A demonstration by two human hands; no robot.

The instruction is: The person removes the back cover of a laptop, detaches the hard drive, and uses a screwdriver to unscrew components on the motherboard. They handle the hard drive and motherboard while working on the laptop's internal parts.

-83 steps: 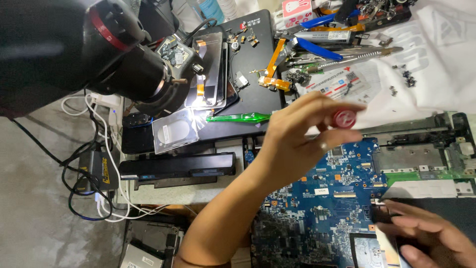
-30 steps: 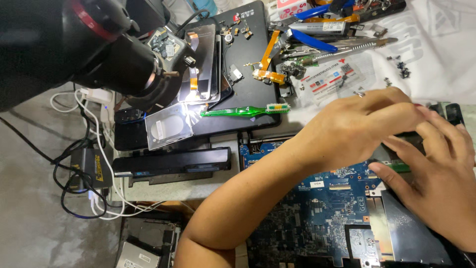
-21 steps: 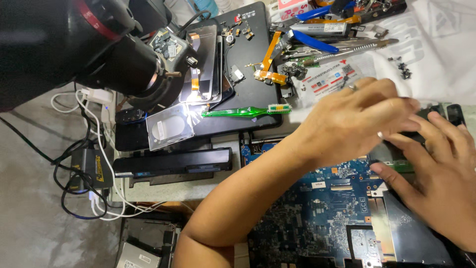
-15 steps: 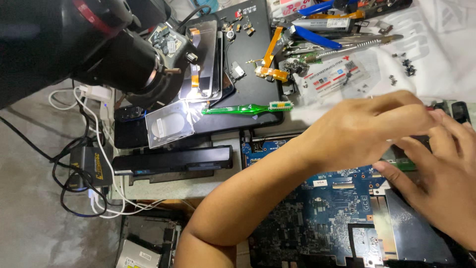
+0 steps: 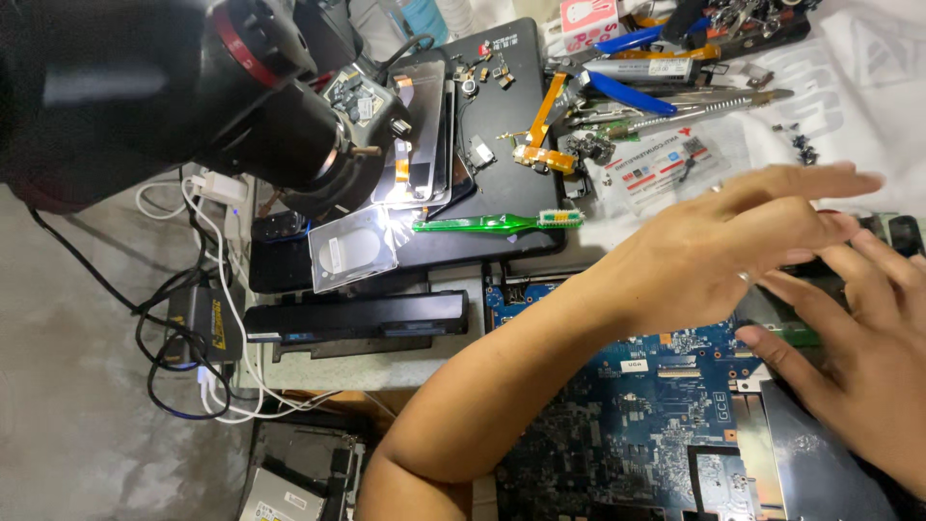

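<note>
Two hands over a blue board on a cluttered bench.

Left hand (image 5: 733, 256) hovers with fingers spread and loose, gripping nothing, above the board's (image 5: 637, 405) upper right edge. Right hand (image 5: 858, 338) lies flat, fingertips apart, pressing on a green strip (image 5: 796, 335) beside the board; whether it pinches anything I cannot tell. Green toothbrush (image 5: 497, 223) lies on a black laptop lid (image 5: 502, 125), near a microscope (image 5: 280, 106) and black battery (image 5: 357, 316).
</note>
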